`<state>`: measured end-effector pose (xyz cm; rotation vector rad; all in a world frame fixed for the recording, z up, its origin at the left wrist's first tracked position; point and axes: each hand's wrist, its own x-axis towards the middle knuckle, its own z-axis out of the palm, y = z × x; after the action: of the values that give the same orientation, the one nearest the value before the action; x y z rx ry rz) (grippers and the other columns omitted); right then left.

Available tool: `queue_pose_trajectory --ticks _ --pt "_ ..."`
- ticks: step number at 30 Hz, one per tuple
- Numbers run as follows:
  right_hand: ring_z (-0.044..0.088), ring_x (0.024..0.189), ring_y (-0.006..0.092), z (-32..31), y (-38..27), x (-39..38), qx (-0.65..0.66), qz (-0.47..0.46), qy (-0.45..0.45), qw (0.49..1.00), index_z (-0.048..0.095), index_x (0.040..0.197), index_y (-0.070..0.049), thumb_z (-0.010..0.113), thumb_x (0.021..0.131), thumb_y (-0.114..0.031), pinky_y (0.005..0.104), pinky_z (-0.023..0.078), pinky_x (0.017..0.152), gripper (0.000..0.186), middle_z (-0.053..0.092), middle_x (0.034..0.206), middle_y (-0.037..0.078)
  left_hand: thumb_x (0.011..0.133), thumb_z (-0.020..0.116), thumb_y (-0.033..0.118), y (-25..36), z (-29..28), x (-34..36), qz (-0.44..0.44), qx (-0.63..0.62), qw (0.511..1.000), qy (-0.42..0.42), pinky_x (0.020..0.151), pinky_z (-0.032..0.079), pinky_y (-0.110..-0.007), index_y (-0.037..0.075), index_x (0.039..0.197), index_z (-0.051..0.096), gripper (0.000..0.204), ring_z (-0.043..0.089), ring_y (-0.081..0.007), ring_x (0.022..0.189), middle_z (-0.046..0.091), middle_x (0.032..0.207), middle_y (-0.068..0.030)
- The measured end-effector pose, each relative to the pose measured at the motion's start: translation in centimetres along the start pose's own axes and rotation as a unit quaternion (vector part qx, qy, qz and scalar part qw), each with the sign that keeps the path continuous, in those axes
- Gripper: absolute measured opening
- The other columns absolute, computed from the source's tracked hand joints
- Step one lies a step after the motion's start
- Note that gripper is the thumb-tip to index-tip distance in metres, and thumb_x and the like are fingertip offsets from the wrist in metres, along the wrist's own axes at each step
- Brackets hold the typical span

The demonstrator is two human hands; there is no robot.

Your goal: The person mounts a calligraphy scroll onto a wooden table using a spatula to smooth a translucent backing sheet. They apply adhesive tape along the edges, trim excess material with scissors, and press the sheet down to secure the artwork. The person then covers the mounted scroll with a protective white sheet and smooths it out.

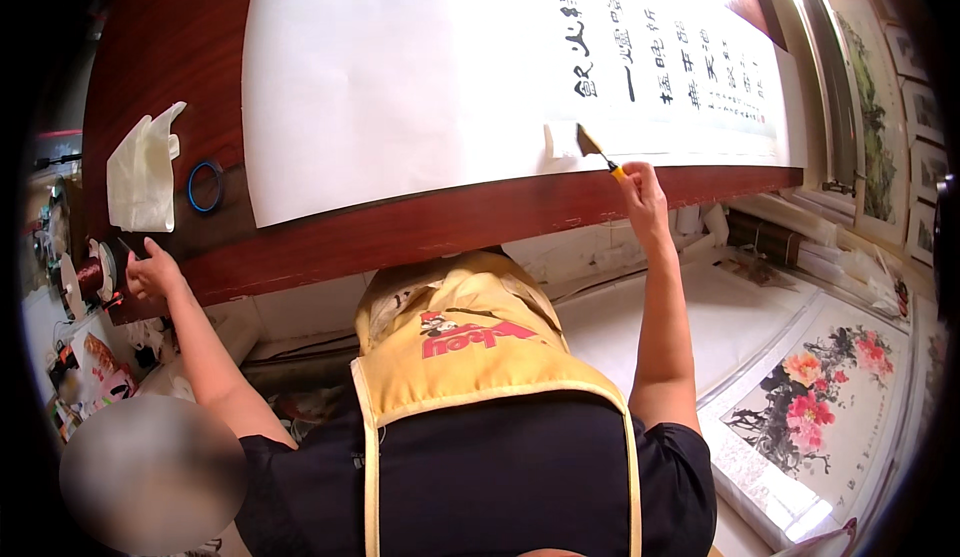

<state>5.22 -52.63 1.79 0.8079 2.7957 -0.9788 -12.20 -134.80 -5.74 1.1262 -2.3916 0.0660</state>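
My right hand [643,195] grips a small pointed trowel [590,144] by its yellow-and-black handle. Its dark triangular blade is raised over the lower edge of a long white paper scroll [360,87] with black brush calligraphy at its right part. Beside the blade, a small white paper piece [560,142] sits on the scroll. At the table's left end, my left hand [155,271] is partly closed, with a thin dark sliver at its fingertips that is too small to name. Near it lie a folded pale cloth or paper [142,172] and a blue tape ring [205,186].
The scroll lies on a dark red wooden table [380,225], whose front edge runs before me. Spools and clutter [90,272] crowd the left side. A flower painting [805,397] lies lower right, and framed pictures [920,137] stand along the right wall.
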Motion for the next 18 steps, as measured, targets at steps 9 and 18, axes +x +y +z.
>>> queue_pose_trajectory --ticks 9,18 --pt "0.067 0.079 0.0292 -0.1 -3.0 1.9 -0.154 -0.135 -0.028 0.978 0.065 0.101 -0.017 0.066 0.095 -0.025 0.0424 0.052 0.067 0.010 0.062 0.091 0.004 0.094 0.069 0.030 14.4 -10.1 -17.5 0.266 -0.298 0.917 0.012 0.111 0.026 -0.048 0.011 0.126 0.064 0.038 0.038 -0.0327 0.131 0.049 0.137 -0.0197" --pt "0.067 0.074 0.0318 -2.4 -3.1 1.6 -0.151 -0.245 -0.114 0.951 0.066 0.099 -0.016 0.065 0.095 -0.023 0.0437 0.052 0.064 0.008 0.062 0.091 0.006 0.094 0.068 0.025 20.0 -12.6 -32.6 0.310 -0.282 0.905 -0.079 0.110 0.025 -0.049 0.007 0.128 0.059 0.039 0.031 -0.0322 0.135 0.041 0.142 -0.0181"
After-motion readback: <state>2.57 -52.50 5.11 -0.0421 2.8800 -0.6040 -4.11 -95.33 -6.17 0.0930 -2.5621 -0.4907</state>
